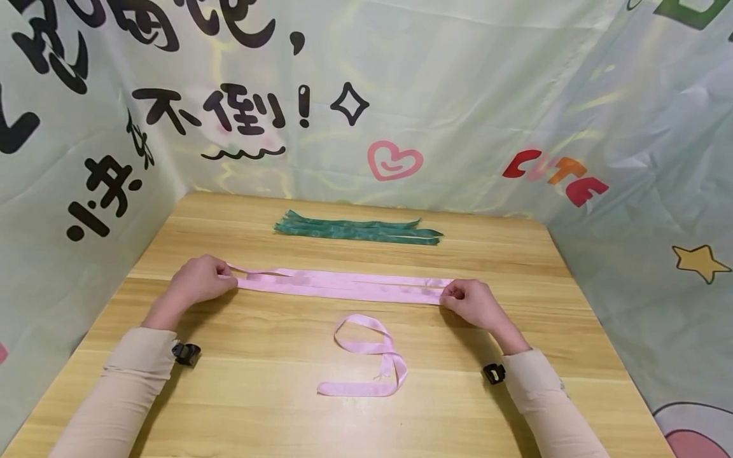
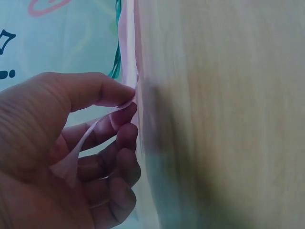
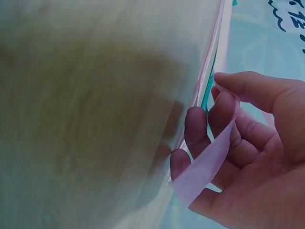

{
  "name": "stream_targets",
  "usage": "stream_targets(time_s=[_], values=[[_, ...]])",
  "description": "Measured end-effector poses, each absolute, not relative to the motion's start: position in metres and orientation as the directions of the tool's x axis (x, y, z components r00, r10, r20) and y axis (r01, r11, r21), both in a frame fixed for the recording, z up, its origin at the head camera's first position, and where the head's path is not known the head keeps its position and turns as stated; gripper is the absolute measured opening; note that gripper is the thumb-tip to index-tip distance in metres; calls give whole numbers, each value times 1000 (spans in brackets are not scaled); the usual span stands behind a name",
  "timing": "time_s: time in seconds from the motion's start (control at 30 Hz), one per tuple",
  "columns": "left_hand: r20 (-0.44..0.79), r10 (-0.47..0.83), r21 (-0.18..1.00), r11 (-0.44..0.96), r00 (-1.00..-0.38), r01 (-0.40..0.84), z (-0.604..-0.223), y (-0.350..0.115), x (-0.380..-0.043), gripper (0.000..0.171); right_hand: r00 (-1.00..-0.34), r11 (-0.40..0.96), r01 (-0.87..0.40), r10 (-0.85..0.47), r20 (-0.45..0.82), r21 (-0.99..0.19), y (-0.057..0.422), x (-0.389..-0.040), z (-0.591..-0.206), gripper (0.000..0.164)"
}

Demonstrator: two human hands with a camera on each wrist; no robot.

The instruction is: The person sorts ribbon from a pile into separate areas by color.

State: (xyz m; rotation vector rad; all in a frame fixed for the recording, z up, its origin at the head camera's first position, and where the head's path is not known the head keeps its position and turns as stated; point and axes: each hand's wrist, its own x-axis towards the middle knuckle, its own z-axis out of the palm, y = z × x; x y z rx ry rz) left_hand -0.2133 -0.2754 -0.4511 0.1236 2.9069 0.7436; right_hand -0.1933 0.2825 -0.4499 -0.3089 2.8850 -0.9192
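Pink ribbon strips (image 1: 343, 286) run side by side across the table between the two hands. My left hand (image 1: 202, 280) pinches a pink ribbon at the left end, between thumb and index finger. In the left wrist view a short ribbon tail (image 2: 71, 164) hangs across the palm. At the right end my right hand (image 1: 471, 303) pinches ribbon between thumb and forefinger, and its loose end (image 3: 205, 164) drapes over the other fingers in the right wrist view. Nearer the front, a separate pink ribbon (image 1: 366, 348) lies in a loose curl.
Several dark green ribbon strips (image 1: 357, 230) lie in a bundle toward the back of the wooden table (image 1: 258, 420). A printed cloth backdrop (image 1: 469, 95) rises behind the table and along both sides.
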Motion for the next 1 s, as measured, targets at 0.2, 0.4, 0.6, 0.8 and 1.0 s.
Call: stream_targets(time_s=[0.2, 0.4, 0.6, 0.8, 1.0], values=[[-125, 117, 453, 890, -985, 48, -452, -274, -212, 15, -976, 804, -156, -216, -37, -574, 280, -194, -452, 5], [-74, 140, 444, 891, -987, 93, -451, -272, -211, 39, -980, 825, -159, -200, -18, -543, 280, -196, -454, 6], [-55, 159, 443, 888, -986, 119, -454, -272, -211, 43, -981, 823, -148, -194, -27, -548, 280, -197, -454, 7], [-74, 142, 440, 893, -987, 96, -456, -272, -212, 25, -981, 828, -146, -190, -27, -542, 280, -197, -454, 6], [-84, 132, 400, 912, -988, 87, -456, -272, -213, 35, -982, 836, -134, -184, -42, -533, 281, -197, -454, 7]])
